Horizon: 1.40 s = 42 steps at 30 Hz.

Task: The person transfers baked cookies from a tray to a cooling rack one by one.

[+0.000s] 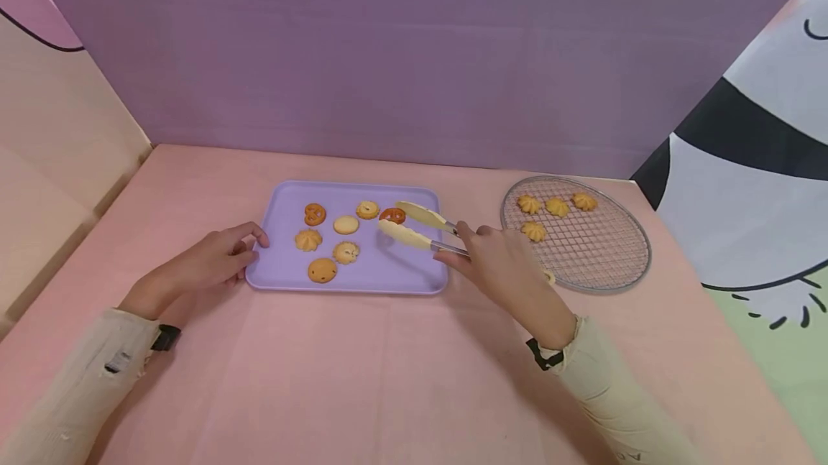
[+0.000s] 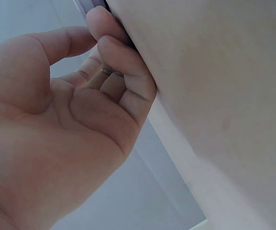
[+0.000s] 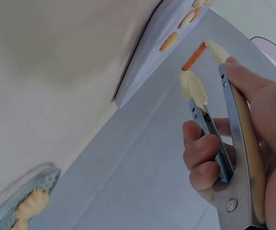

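My left hand [image 1: 210,260] is at the left edge of a lilac tray [image 1: 414,278], its thumb and curled fingers gripping the rim; the left wrist view shows the hand [image 2: 75,110] with its fingertips at the tray's edge [image 2: 91,5]. With my right hand [image 1: 507,271] I hold tongs [image 1: 451,248] over the tray's right part. Between the tong tips is a brown pretzel [image 1: 392,215]. In the right wrist view the pretzel [image 3: 194,56] is clear of the tray [image 3: 143,62], pinched edge to edge, and my fingers [image 3: 205,158] wrap the tongs [image 3: 238,167].
Several cookies lie on the tray's left and middle, among them another pretzel [image 1: 315,214], a round plain one [image 1: 346,225] and a swirled one [image 1: 308,239]. A round wire rack [image 1: 601,256] at right carries several swirled cookies [image 1: 557,207]. A purple wall [image 1: 388,55] stands behind.
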### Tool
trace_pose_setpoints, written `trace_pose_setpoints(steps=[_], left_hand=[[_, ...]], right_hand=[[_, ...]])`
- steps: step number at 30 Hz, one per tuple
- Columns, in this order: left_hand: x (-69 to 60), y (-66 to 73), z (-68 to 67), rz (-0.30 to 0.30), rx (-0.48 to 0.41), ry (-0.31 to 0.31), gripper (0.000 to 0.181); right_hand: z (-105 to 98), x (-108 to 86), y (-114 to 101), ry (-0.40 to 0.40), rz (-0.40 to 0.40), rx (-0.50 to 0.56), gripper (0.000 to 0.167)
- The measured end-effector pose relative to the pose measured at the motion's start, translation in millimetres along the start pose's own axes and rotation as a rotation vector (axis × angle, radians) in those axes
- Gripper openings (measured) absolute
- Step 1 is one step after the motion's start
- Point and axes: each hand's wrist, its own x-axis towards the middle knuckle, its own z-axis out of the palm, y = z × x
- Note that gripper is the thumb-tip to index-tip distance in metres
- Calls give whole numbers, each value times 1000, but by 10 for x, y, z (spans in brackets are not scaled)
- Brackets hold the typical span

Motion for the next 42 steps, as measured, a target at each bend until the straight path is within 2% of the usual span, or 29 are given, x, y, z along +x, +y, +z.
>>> trace_pose_setpoints(steps=[4, 10, 20, 24, 34, 42], left_hand=[[-5, -2, -8, 4, 4, 0, 20], [-18, -8, -4, 9, 11, 5, 19], [-37, 33, 10, 22, 21, 13, 18], [-26, 33, 13, 20, 28, 13, 18], [1, 12, 16, 10, 16, 10, 19], [1, 15, 9, 23, 35, 17, 19]], right_hand=[[-67, -110, 44, 30, -4, -1, 54], [-136, -270, 103, 91, -23, 4, 78], [-231, -522, 204, 188, -30, 29, 75], [-270, -623, 242, 197, -15, 26, 77], [-328, -886, 371, 223, 47, 13, 82], [-340, -1039, 533, 175, 174, 13, 86]])
